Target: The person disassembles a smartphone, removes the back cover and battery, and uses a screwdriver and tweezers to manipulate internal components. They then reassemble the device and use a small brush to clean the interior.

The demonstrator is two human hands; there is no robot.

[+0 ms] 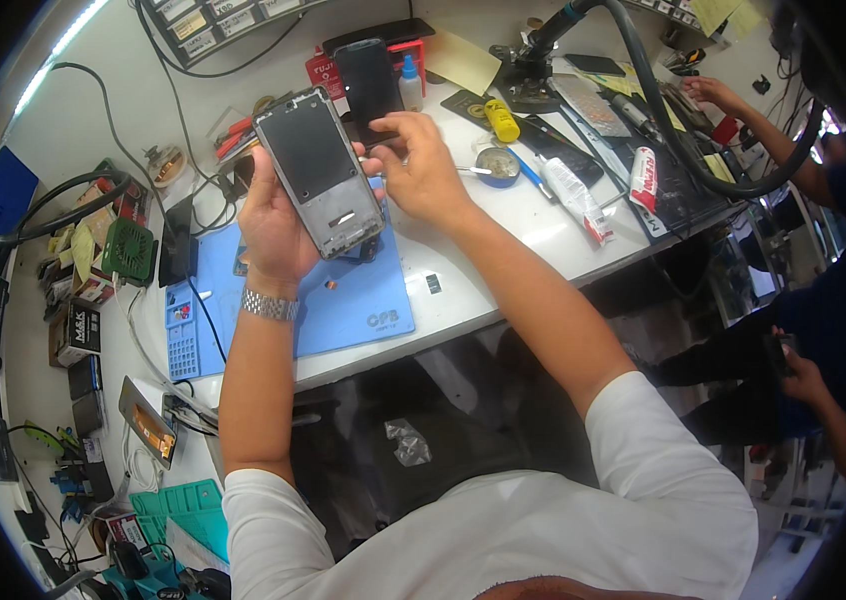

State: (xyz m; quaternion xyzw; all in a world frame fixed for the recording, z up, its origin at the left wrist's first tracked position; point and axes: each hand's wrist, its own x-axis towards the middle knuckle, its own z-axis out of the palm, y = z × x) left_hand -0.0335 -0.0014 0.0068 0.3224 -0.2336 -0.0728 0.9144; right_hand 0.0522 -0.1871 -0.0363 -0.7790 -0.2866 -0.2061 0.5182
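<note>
The white workbench (461, 290) stretches across in front of me, its near edge running up toward the right, and a light-blue rectangular work mat (343, 310) lies on its left part. Above the mat's far part is the grey-and-black rectangular phone frame (315, 165), tilted, its flat face toward me. My left hand (278, 225) grips it, thumb along the left edge and fingertips round the right edge. My right hand (423, 170) is curled just beside that right edge; I cannot tell whether its fingers pinch anything. Beyond the frame is a black rectangular phone (368, 85). To the right lies a white-and-red squeeze tube (578, 195), with a yellow cylindrical bottle (501, 120) farther off and a round, shallow tin (496, 167) between that bottle and me. Smallest are a dark rectangular piece (433, 284), right of the mat, and an orange-brown scrap (331, 284) on it.
</note>
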